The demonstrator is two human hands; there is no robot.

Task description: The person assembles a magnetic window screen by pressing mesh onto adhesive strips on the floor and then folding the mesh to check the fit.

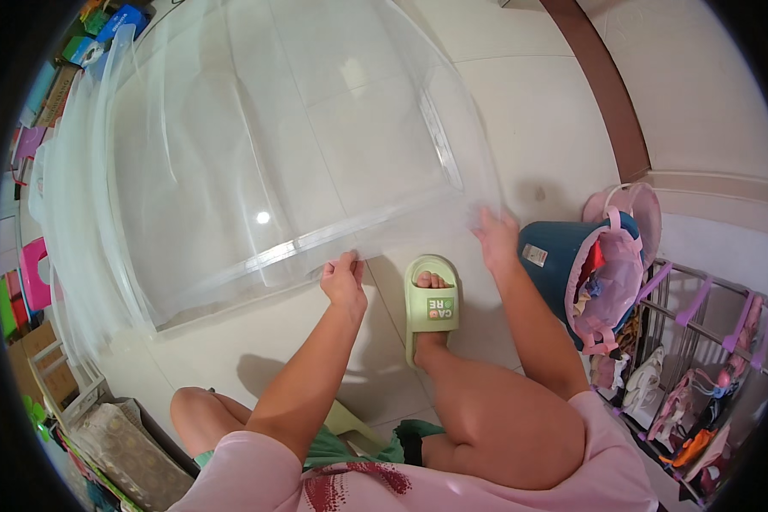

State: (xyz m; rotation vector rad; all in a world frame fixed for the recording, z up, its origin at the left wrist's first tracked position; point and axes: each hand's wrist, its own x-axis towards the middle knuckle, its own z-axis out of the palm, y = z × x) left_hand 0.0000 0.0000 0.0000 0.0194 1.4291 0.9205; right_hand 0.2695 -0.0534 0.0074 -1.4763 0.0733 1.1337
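Observation:
A large, see-through plastic sheet [230, 171] lies spread over the floor, with a glossy strip along its near and right borders. Its left side gathers into whitish folds. My left hand [344, 280] is closed on the near edge, fingers pinched together. At the near right corner, my right hand [495, 239] pinches the sheet between thumb and fingers; the fingertips are partly veiled by the sheet. Between my hands, my foot in a light green slipper [433, 299] rests on the floor, just short of the sheet's edge.
Beside my right forearm, a blue bucket [542, 260] with a pink liner leans over, cloth items inside. A metal rack [670, 341] with shoes stands at the right. Boxes and colourful goods line the left, near a pink stool-like thing [34, 273]. Pale tiles [529, 111] form the floor.

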